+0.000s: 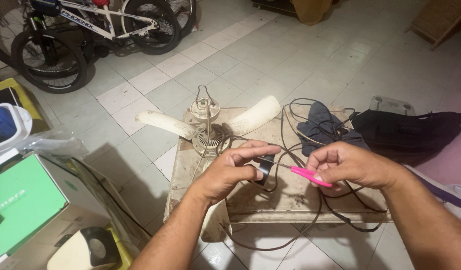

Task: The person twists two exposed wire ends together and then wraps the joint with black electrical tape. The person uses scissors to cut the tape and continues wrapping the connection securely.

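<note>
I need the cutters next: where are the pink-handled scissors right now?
In the head view, right of centre: the pink-handled scissors are in the right hand, blades toward the black tape roll held by the left hand.

Green-and-white carton (25, 205): a rectangular box at the lower left of the floor, its broad top face bright green with pale lettering, its side walls white, lying tilted beside the low table. Clear plastic wrapping (50, 142): a crumpled transparent sheet resting just behind the carton's upper edge. Yellow box (28, 102): only its rim shows at the far left, below the bicycle, holding dark contents. Label on the bicycle frame (76, 19): dark lettering along a white tube, upper left. No screens or wall signs are visible.
</note>
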